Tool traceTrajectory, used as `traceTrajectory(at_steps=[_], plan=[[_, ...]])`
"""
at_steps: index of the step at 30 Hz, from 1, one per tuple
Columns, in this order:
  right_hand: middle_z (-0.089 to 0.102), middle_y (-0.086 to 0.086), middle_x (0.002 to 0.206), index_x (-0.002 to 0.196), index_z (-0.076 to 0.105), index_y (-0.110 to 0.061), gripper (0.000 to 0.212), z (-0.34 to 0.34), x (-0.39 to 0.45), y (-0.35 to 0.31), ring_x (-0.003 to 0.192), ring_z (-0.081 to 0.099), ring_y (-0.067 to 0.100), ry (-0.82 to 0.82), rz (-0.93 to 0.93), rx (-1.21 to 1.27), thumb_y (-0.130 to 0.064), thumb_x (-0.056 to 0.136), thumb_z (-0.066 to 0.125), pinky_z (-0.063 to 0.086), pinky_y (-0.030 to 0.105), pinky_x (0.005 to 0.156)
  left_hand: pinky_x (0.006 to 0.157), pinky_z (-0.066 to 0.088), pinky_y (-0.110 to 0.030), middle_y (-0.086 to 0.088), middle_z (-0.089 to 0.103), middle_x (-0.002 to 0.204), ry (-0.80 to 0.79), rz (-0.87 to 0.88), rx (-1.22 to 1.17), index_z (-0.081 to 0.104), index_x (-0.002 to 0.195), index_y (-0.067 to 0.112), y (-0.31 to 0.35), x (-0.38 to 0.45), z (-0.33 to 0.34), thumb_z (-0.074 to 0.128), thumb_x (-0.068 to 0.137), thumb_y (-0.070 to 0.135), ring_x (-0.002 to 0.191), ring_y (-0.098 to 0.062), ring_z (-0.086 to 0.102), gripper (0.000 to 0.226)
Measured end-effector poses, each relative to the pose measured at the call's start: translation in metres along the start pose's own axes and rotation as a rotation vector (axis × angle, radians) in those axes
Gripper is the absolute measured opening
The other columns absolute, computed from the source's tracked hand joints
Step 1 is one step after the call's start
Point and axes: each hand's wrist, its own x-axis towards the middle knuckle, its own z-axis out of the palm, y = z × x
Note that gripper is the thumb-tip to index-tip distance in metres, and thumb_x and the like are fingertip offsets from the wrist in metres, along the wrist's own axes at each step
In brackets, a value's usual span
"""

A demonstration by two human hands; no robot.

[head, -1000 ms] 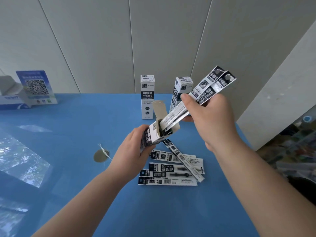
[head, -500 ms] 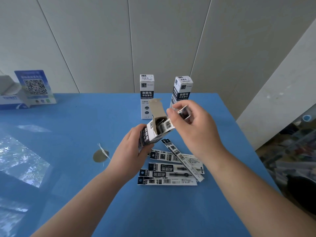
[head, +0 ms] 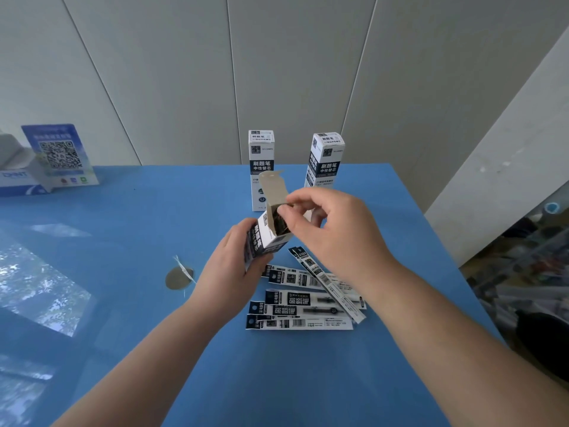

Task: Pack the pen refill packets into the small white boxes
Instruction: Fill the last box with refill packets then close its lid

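Blue tabletop point(head: 123, 241): near its right edge the left hand point(head: 228, 272) grips a light, crushable open box point(head: 264, 238) by its sides. The right hand point(head: 335, 235) pinches at its mouth, though I cannot tell what. Loose refill packets point(head: 308, 300) look thin and slippery; best pinched at one end.

open box point(head: 264, 238): printed card outside, raw brown card inside its flap
refill packets point(head: 300, 306): glossy printed film
table point(head: 129, 229): smooth blue, glossy at frame's left
wall point(head: 292, 66): matt grey panels
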Motion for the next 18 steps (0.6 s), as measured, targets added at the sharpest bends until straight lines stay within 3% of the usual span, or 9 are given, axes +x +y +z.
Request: traceTrajectory(at_steps=[3, 7, 10, 13, 14, 16, 18], plan=[[0.068, -0.017, 0.078, 0.089, 0.076, -0.031, 0.003, -0.002, -0.001, -0.002, 0.069, 0.060, 0.009, -0.095, -0.021, -0.056, -0.031, 0.087, 0.074, 0.050, 0.024, 0.065, 0.078, 0.038, -0.005, 0.031, 0.051, 0.111, 0.001, 0.002, -0.010, 0.038, 0.117, 0.050, 0.000, 0.000, 0.001, 0.067, 0.093, 0.024, 0.104, 0.005, 0.050, 0.046], [0.069, -0.017, 0.084, 0.093, 0.079, -0.028, 0.011, -0.001, 0.004, 0.000, 0.079, 0.060, 0.000, -0.213, -0.040, -0.098, -0.025, 0.093, 0.069, 0.046, 0.021, 0.071, 0.075, 0.038, -0.007, 0.029, 0.053, 0.105, -0.003, -0.010, -0.014, 0.043, 0.121, 0.042, 0.000, 0.000, 0.002, 0.067, 0.093, 0.023, 0.101, 0.000, 0.052, 0.041], [0.068, -0.014, 0.086, 0.095, 0.078, -0.029, 0.009, -0.003, -0.001, 0.009, 0.071, 0.057, 0.005, -0.096, -0.108, -0.063, -0.027, 0.092, 0.070, 0.043, 0.015, 0.066, 0.076, 0.036, -0.005, 0.032, 0.051, 0.106, -0.001, -0.009, -0.013, 0.038, 0.117, 0.050, 0.001, 0.000, 0.000, 0.067, 0.093, 0.022, 0.100, 0.005, 0.051, 0.047], [0.063, -0.017, 0.087, 0.099, 0.071, -0.033, 0.009, -0.007, -0.012, 0.036, 0.066, 0.054, 0.006, -0.013, 0.082, -0.098, -0.038, 0.093, 0.068, 0.042, 0.021, 0.065, 0.075, 0.038, -0.009, 0.024, 0.055, 0.108, -0.009, -0.058, -0.014, 0.044, 0.124, 0.039, -0.001, 0.001, -0.001, 0.065, 0.095, 0.026, 0.103, 0.003, 0.051, 0.038], [0.063, -0.016, 0.092, 0.103, 0.069, -0.031, 0.018, -0.008, -0.015, 0.048, 0.074, 0.057, 0.004, -0.094, 0.207, -0.228, -0.045, 0.092, 0.067, 0.044, 0.026, 0.069, 0.076, 0.038, -0.011, 0.022, 0.055, 0.109, -0.012, -0.079, -0.021, 0.045, 0.127, 0.035, -0.003, 0.001, -0.001, 0.064, 0.095, 0.028, 0.104, 0.001, 0.051, 0.038], [0.062, -0.009, 0.105, 0.112, 0.067, -0.022, 0.044, -0.005, -0.023, 0.071, 0.096, 0.062, 0.016, -0.316, 0.413, -0.528, -0.059, 0.088, 0.063, 0.050, 0.034, 0.080, 0.079, 0.039, -0.014, 0.018, 0.057, 0.112, -0.013, -0.100, -0.038, 0.046, 0.130, 0.032, -0.003, 0.000, -0.001, 0.063, 0.096, 0.028, 0.106, -0.002, 0.052, 0.039], [0.060, -0.001, 0.110, 0.115, 0.066, -0.015, 0.058, 0.002, -0.030, 0.086, 0.105, 0.059, 0.025, -0.427, 0.471, -0.668, -0.065, 0.086, 0.060, 0.053, 0.039, 0.085, 0.079, 0.040, -0.015, 0.019, 0.057, 0.112, -0.016, -0.106, -0.046, 0.046, 0.129, 0.033, -0.002, 0.000, -0.002, 0.063, 0.096, 0.028, 0.106, -0.002, 0.053, 0.038]])
